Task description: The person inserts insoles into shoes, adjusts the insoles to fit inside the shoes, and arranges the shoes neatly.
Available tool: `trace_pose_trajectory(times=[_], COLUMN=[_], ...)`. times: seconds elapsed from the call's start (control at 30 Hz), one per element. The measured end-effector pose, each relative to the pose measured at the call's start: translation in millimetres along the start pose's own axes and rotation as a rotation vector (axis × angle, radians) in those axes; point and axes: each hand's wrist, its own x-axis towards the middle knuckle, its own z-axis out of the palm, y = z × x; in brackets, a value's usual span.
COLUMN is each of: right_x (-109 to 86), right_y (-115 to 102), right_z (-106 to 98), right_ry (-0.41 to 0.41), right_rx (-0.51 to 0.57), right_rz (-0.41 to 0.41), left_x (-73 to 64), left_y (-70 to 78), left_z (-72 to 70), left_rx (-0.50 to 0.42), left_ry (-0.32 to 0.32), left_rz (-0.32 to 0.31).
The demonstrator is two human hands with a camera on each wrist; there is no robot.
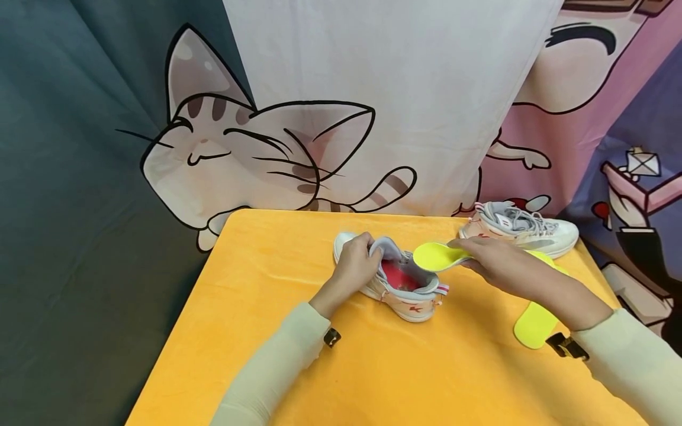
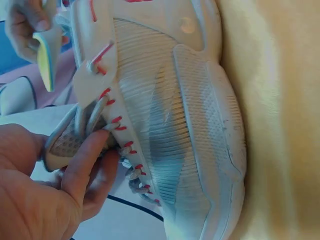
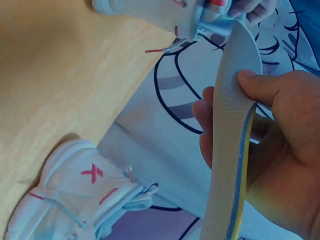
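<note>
A white and peach sneaker point(image 1: 407, 305) stands on the yellow cloth, its padded opening showing a red inside. My left hand point(image 1: 356, 263) pinches the sneaker's tongue point(image 2: 65, 142) between thumb and fingers and pulls it away from the laced side. My right hand point(image 1: 498, 263) grips a yellow insole point(image 1: 434, 256) by its middle, thumb on the pale fabric face point(image 3: 230, 125). The insole's rounded end hangs over the sneaker's opening, near the heel side. Its other end is hidden behind my hand in the head view.
The matching sneaker point(image 1: 554, 234) stands at the table's back right corner. Another yellow insole point(image 1: 535, 325) lies on the yellow cloth point(image 1: 256, 284), partly covered by my right forearm. A printed cat curtain point(image 1: 298, 142) hangs behind the table's back edge.
</note>
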Motion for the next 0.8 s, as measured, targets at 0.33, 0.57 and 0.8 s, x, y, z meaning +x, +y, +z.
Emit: trace_pose_trajectory(times=[0.33,0.57,0.8], right_x=[16.4,33.0,49.7], right_y=[-17.6,-32.2,-44.0], right_z=[3.5,-0.8,2.2], right_ry=[-0.024,-0.137,-0.202], right_rx=[-0.152,-0.218,-0.305], right_rz=[-0.098,-0.068,-0.099], left_x=[0.8,2.3,10.2], left_y=[-9.5,-23.9,-54.0], left_z=[1.8,-11.7,-24.4], left_rx=[0.011,-0.026,0.135], left_ry=[-0.045,-0.084,-0.207], left_rz=[-0.016,0.039,0.023])
